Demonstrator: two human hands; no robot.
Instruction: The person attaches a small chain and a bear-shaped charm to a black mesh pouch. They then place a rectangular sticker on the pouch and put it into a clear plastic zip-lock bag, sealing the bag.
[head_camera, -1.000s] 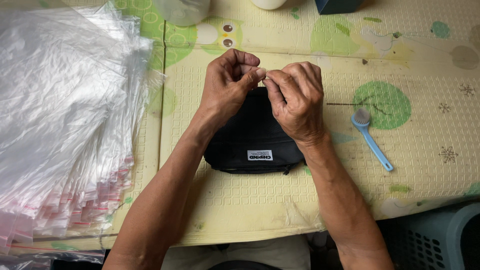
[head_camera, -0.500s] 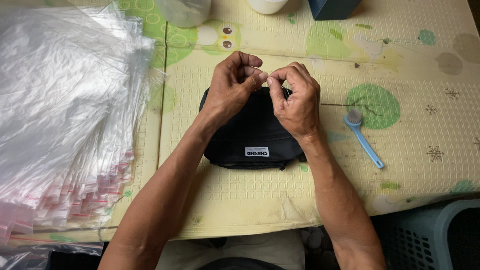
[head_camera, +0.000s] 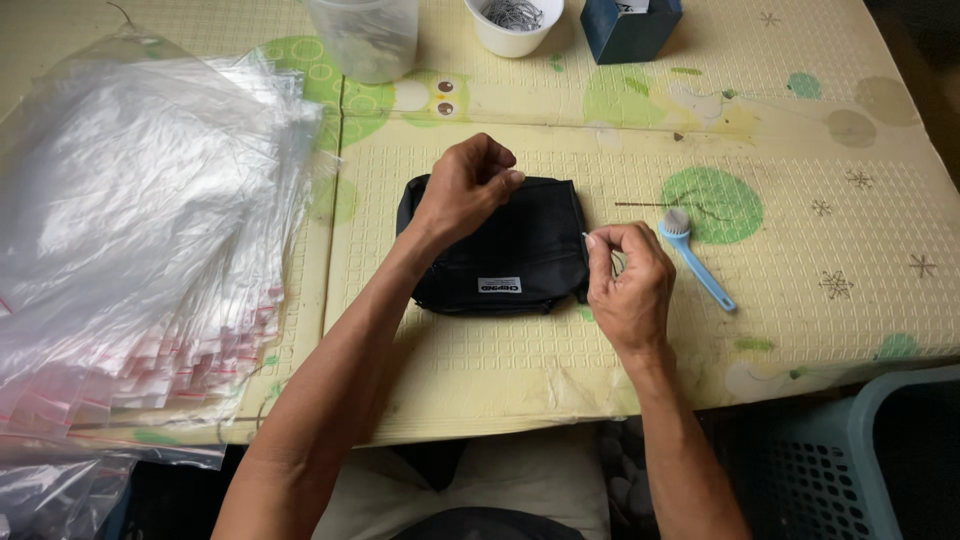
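A black zippered pouch with a small white label lies flat on the yellow patterned mat. My left hand rests on the pouch's upper left part. Its fingers are curled closed near the top edge, and I cannot see anything in them. My right hand is at the pouch's right edge. Its thumb and forefinger are pinched on a tiny pale thin piece whose tip just shows. A light blue brush lies just right of that hand.
A thick stack of clear plastic bags covers the left side. At the far edge stand a clear plastic container, a white cup of metal clips and a dark blue box. A grey-blue basket sits below at right.
My hands were pinched together above the pouch's top edge and have now come apart. The right hand has moved down to the pouch's right edge. The left stays on the pouch.
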